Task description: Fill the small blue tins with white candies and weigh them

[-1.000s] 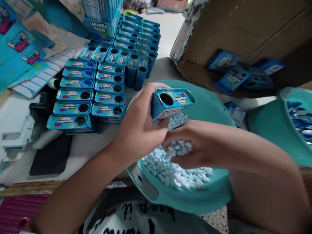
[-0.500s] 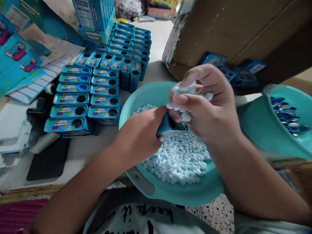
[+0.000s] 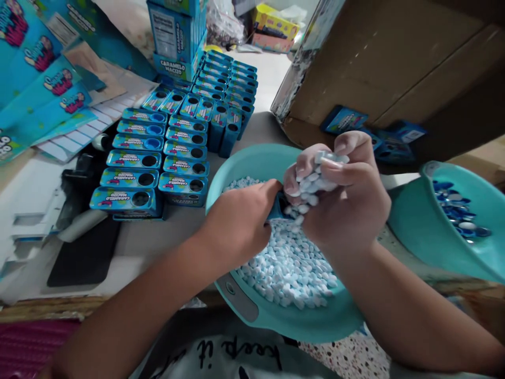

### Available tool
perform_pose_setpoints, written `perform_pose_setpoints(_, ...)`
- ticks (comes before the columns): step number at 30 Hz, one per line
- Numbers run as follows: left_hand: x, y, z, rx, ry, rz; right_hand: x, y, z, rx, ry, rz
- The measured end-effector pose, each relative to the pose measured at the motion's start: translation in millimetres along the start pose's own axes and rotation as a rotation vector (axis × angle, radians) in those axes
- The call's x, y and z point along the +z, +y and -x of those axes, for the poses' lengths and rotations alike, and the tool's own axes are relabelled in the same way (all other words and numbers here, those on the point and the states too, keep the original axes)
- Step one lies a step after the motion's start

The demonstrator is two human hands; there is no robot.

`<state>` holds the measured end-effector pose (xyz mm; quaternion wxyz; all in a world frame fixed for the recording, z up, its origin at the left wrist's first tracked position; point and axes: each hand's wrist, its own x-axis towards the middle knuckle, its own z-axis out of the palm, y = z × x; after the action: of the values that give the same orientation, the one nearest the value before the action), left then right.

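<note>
My left hand (image 3: 240, 221) is wrapped round a small blue candy tin (image 3: 278, 207), held over a turquoise basin (image 3: 236, 158). Most of the tin is hidden behind my fingers; a dark opening shows at its top. Cupped beside that opening, my right hand (image 3: 347, 195) holds a heap of pale candies (image 3: 315, 181). A few of them spill from its lower edge at the tin's mouth. Loose white and pale blue candies (image 3: 292, 268) lie in the basin below both hands.
Rows of blue tins (image 3: 130, 178) with round holes stand at left, near a stacked display box (image 3: 173, 39). A dark phone-like slab (image 3: 84, 258) lies in front. At right are a cardboard box (image 3: 355, 63) with several blue packs and a second turquoise basin (image 3: 418, 226) of blue caps.
My right hand has lowered and tipped towards the tin, and candies now run down at its opening. The camera view has shifted slightly, so the surroundings sit further right.
</note>
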<state>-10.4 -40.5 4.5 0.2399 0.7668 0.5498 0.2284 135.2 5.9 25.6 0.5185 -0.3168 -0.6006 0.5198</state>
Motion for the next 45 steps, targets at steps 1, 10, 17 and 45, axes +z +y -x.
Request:
perform_pose_setpoints(1, 0.5, -0.3, 0.3, 0.009, 0.002, 0.002, 0.5, -1.6, 0.2, 0.002, -0.001, -0.014)
perform_pose_setpoints(10, 3.0, -0.8, 1.9, 0.100, 0.026, 0.035, 4.4, -11.7, 1.1, -0.021, 0.024, 0.043)
perform_pose_setpoints(17, 4.2, -0.9, 3.8, 0.133, 0.062, 0.035, 4.9, -13.3, 0.9, -0.084, -0.004, 0.011)
perform_pose_setpoints(45, 0.6, 0.4, 6.0, 0.136, 0.024, 0.230, -11.9, -22.2, 2.4, -0.165, -0.126, -0.028)
